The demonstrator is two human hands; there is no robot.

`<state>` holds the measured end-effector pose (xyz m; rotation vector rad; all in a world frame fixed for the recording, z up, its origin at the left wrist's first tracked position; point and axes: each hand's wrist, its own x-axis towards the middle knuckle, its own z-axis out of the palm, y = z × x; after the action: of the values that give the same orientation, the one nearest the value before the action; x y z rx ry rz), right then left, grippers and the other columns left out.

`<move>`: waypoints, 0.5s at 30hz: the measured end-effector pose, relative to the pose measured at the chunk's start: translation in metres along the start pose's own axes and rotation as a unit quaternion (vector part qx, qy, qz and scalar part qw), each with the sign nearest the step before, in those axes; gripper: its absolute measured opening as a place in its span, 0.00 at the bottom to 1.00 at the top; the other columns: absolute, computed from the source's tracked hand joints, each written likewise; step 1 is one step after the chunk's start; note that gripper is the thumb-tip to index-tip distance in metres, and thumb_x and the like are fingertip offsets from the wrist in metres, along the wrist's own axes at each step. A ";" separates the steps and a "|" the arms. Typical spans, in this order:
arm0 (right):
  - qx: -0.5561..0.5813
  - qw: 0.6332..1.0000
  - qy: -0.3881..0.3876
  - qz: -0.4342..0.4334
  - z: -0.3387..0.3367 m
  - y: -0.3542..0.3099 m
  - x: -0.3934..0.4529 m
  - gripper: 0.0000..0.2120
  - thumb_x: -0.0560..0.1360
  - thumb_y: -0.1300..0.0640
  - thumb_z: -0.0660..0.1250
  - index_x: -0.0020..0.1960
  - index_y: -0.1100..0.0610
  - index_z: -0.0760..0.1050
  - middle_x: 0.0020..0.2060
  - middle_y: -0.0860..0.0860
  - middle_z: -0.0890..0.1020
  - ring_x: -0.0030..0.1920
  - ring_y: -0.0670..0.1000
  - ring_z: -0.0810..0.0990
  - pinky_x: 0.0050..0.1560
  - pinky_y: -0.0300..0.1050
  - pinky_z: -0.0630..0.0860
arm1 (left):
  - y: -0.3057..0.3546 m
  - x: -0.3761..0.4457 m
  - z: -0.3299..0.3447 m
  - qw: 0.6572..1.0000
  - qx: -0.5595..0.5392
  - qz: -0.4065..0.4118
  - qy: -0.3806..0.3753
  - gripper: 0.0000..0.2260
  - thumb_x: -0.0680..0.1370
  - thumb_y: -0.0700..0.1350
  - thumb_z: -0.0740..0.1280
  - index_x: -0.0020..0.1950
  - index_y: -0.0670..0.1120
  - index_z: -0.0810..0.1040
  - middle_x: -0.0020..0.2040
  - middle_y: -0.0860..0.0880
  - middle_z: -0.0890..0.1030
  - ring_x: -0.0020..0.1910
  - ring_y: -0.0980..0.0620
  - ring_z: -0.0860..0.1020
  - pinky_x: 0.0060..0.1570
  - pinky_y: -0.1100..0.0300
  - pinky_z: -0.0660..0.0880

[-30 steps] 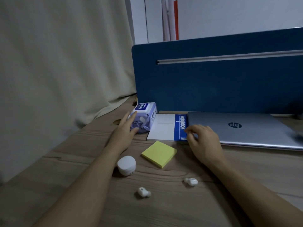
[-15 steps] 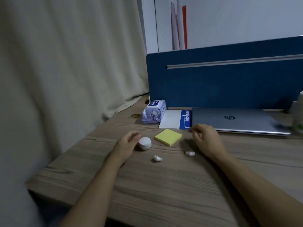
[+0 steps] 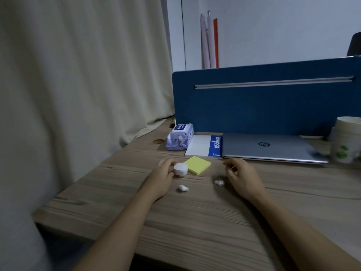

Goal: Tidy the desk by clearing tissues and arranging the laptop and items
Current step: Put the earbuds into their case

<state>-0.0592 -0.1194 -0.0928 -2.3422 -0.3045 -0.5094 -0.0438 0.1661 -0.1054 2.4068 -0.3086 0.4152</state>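
From the head camera, the left hand [image 3: 163, 178] has its fingers curled round the small white earbud case [image 3: 180, 169], which sits on the wooden desk [image 3: 195, 222] touching the near-left edge of the yellow sticky notes [image 3: 197, 165]. The right hand [image 3: 240, 176] hovers loosely curled and empty, holding nothing, with one loose earbud [image 3: 219, 182] just at its nine o'clock. A second earbud [image 3: 183, 188] lies at six o'clock of the case.

Toward twelve o'clock, against the blue divider [image 3: 263, 106], the tissue pack [image 3: 179, 136], notebook [image 3: 205, 145] and shut laptop [image 3: 273, 147] stand in a row, a paper cup [image 3: 345, 141] at the laptop's three o'clock.

The case looks light, hard and smooth; I'd reckon it slips easily, so pinching its sides seems wise. The earbuds appear tiny and prone to roll, best taken by fingertips.
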 end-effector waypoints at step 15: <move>0.060 0.997 -0.034 -0.035 0.009 -0.003 0.016 0.11 0.78 0.59 0.62 0.55 0.46 0.76 0.44 0.43 0.83 0.45 0.41 0.79 0.45 0.35 0.73 | 0.011 0.014 0.003 0.975 -0.208 -0.012 -0.084 0.23 0.64 0.54 0.82 0.56 0.57 0.80 0.42 0.53 0.83 0.37 0.59 0.79 0.39 0.66 0.76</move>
<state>-0.0432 -0.1101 -0.0903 -2.2412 -0.4374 -0.4333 -0.0334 0.1543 -0.0960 2.0327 -0.3982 0.1190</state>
